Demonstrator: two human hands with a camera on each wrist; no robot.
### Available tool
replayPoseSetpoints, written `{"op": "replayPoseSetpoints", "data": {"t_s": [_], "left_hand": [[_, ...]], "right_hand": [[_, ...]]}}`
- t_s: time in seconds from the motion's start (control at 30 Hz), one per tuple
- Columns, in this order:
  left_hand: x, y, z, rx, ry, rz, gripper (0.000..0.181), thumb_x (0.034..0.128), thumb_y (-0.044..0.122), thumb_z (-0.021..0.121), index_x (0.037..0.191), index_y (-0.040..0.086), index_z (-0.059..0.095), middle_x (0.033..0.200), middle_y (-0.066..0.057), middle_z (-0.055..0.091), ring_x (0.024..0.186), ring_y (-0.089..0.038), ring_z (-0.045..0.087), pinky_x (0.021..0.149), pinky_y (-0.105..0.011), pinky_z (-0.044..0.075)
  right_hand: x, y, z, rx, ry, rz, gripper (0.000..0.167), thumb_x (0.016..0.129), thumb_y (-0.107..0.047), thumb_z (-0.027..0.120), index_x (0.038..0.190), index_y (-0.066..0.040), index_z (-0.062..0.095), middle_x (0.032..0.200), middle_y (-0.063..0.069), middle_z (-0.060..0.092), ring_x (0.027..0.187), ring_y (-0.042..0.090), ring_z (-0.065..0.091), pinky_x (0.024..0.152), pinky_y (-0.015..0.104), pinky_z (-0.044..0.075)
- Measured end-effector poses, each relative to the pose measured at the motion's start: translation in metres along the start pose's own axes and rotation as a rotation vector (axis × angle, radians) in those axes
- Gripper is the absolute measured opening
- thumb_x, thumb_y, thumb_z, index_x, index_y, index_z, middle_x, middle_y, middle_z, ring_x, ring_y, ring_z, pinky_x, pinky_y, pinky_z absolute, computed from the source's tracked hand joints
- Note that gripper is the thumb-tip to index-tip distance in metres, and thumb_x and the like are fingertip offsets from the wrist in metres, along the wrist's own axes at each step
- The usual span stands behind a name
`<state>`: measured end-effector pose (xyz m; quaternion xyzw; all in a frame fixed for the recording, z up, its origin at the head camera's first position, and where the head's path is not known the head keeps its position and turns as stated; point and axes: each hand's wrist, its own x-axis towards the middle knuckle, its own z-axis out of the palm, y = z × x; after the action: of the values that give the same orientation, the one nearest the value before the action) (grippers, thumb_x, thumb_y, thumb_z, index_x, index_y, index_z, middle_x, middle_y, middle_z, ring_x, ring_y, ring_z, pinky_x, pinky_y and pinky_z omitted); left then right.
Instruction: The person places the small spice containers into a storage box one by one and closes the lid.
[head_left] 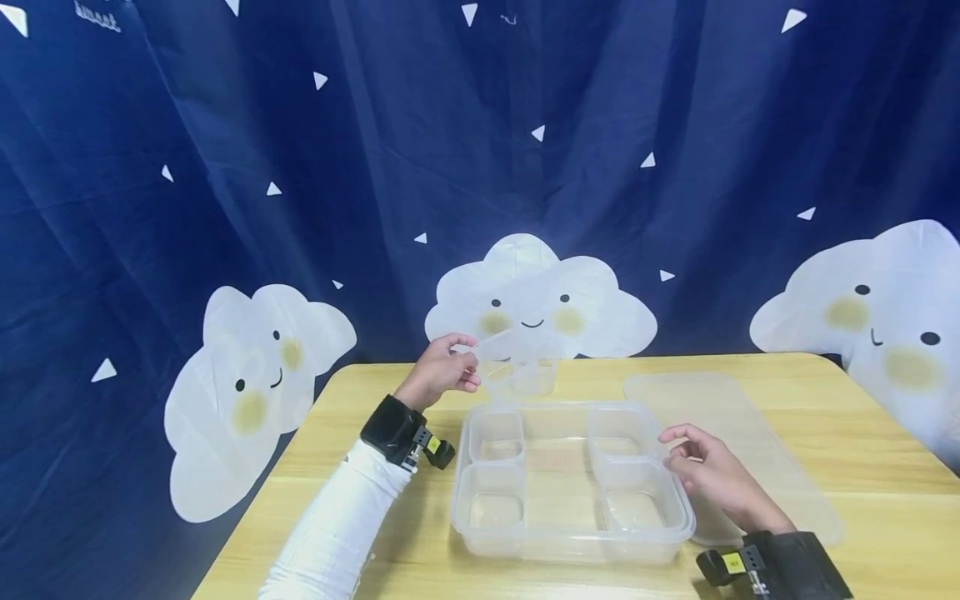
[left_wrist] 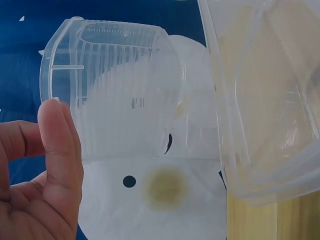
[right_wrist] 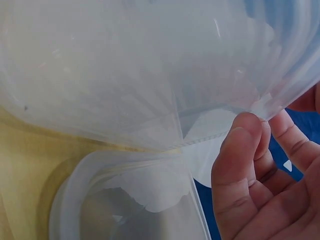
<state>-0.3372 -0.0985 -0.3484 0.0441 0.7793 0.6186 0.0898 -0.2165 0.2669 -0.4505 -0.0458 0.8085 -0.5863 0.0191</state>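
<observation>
A large clear plastic container (head_left: 562, 546) stands on the table with small clear boxes (head_left: 495, 487) along its left and right sides. Beyond its far left corner, my left hand (head_left: 442, 371) pinches the edge of a small clear ribbed box (left_wrist: 125, 95), which is tilted above the tabletop. Thumb and fingertips meet at that box's edge in the left wrist view. At the large container's right rim is my right hand (head_left: 708, 471), its thumb and fingers curled at the rim (right_wrist: 265, 107). Clear plastic partly blurs this contact.
Another small clear box (head_left: 532, 379) stands behind the large container. A flat translucent lid (head_left: 750, 450) lies on the wooden table (head_left: 885, 500) to the right, partly beneath my right arm. A dark blue curtain (head_left: 465, 167) with cloud prints hangs directly behind the table.
</observation>
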Motion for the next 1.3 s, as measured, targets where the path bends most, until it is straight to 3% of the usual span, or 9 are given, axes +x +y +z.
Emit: {"op": "replayPoseSetpoints", "data": {"t_s": [0.37,0.6,0.73,1.3], "left_hand": [[-0.006,0.005,0.010,0.022,-0.068,-0.011,0.041,0.0886,-0.005,0.052,0.129,0.001,0.050,0.084,-0.015,0.055,0.060,-0.018,0.061,0.059,-0.027,0.059],[-0.007,0.007,0.018,0.058,-0.130,-0.004,0.040,0.0915,-0.004,0.053,0.131,0.001,0.048,0.091,-0.023,0.057,0.061,-0.020,0.062,0.060,-0.028,0.059],[-0.008,0.007,0.022,0.070,-0.162,-0.006,0.043,0.0908,-0.005,0.053,0.133,0.001,0.047,0.089,-0.020,0.056,0.062,-0.020,0.063,0.060,-0.028,0.059],[-0.010,0.003,0.036,0.092,-0.213,-0.002,0.046,0.0868,-0.007,0.055,0.132,-0.001,0.050,0.082,-0.014,0.055,0.056,-0.016,0.061,0.055,-0.025,0.058]], "right_hand": [[0.001,0.002,0.000,0.024,-0.006,-0.010,0.034,0.088,0.004,0.052,0.122,0.007,0.047,0.087,0.011,0.052,0.064,0.014,0.049,0.052,0.023,0.046],[0.002,0.002,-0.001,0.027,-0.012,-0.010,0.034,0.089,0.002,0.053,0.122,0.007,0.047,0.088,0.011,0.052,0.062,0.014,0.048,0.052,0.024,0.047],[0.002,0.001,-0.001,0.030,-0.012,-0.002,0.035,0.088,0.003,0.053,0.122,0.007,0.046,0.087,0.012,0.051,0.068,0.015,0.050,0.055,0.025,0.050],[0.000,-0.001,0.000,0.017,-0.011,0.007,0.036,0.088,0.003,0.054,0.123,0.007,0.046,0.088,0.012,0.052,0.073,0.016,0.053,0.057,0.027,0.052]]}}
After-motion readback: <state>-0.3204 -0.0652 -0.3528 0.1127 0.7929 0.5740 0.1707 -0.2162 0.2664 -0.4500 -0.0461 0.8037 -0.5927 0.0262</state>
